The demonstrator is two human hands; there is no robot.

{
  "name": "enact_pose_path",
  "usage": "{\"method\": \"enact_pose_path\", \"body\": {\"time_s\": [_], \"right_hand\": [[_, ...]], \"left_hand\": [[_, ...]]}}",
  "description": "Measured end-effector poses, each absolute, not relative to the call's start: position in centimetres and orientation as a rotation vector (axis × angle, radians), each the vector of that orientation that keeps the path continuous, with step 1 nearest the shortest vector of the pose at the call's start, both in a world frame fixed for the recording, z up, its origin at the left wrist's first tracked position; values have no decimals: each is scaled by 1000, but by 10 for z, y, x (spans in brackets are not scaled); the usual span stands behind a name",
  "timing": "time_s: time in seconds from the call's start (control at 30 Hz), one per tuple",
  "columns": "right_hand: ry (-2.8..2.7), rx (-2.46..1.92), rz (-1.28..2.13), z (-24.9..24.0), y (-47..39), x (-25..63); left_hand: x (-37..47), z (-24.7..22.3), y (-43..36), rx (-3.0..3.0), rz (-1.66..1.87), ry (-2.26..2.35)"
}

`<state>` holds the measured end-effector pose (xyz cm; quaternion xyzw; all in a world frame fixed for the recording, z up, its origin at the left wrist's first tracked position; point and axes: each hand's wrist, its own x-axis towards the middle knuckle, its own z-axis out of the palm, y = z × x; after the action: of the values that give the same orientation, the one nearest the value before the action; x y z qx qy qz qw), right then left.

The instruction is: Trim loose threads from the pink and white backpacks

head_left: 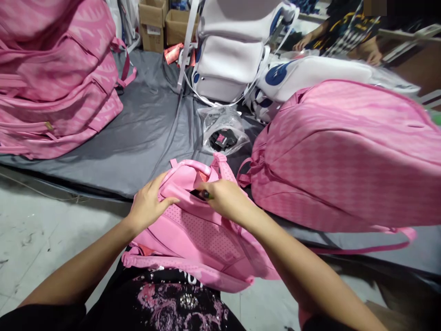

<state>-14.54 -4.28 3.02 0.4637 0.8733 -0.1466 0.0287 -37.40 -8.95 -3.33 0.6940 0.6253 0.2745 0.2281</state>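
- The pink backpack (203,239) lies on the person's lap, back panel up, its top handle pointing away from the person and its lower edge resting on the black printed garment (165,299).
- The left hand (149,204) rests on the upper left part of the backpack; its fingers are curled loosely around the fabric edge just below the handle (188,168), thumb pointing right.
- The right hand (225,198) is closed at the top centre of the backpack, pinching a small dark item (204,195) between thumb and fingertips; what this item is cannot be told.
- The two hands are near each other, the dark item lying between them.
- A shoulder strap (179,269) runs across the near end of the backpack.
- A larger pink bag (344,156) with a woven pattern lies to the right on the grey sheet (144,133), just beside the backpack.
- A stack of pink bags (55,78) sits at the far left on the same sheet.
- A clear plastic bag (223,131) holding small dark parts lies beyond the backpack, between the two pink groups.
- White bags (234,50) with blue patches are piled at the top centre.
- Cardboard boxes (161,23) stand behind the sheet.
- Another person's hand (303,43) is visible at the top right, well apart from the backpack.
- The pale floor (41,230) shows at the lower left.
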Motion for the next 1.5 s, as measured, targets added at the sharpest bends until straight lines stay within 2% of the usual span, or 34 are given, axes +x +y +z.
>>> {"method": "enact_pose_path", "body": {"time_s": [0.2, 0.37, 0.5, 0.6, 0.73, 0.87, 1.17, 1.37, 1.5], "right_hand": [[2642, 1268, -377, 11, -46, -173], [2597, 1249, -266, 25, -51, -172], [2721, 1428, -437, 27, -51, -186], [2884, 1330, -597, 22, -43, -203], [2958, 1196, -484, 22, -34, -199], [2725, 1204, -342, 23, -36, -170], [2932, 1275, -615, 3, -35, -191], [3003, 1012, -345, 25, -39, -191], [2729, 993, -216, 25, -44, -152]], "left_hand": [[-379, -45, -94, 2056, 886, 1668], [-380, -49, -93, 2125, 905, 1657], [-382, -46, -93, 2095, 908, 1641], [-385, -47, -93, 2026, 876, 1659], [-388, -49, -90, 2004, 808, 1696], [-383, -47, -88, 2002, 766, 1747], [-379, -46, -91, 2010, 798, 1724], [-383, -44, -92, 2059, 737, 1774], [-377, -39, -89, 2011, 612, 1871]]}}
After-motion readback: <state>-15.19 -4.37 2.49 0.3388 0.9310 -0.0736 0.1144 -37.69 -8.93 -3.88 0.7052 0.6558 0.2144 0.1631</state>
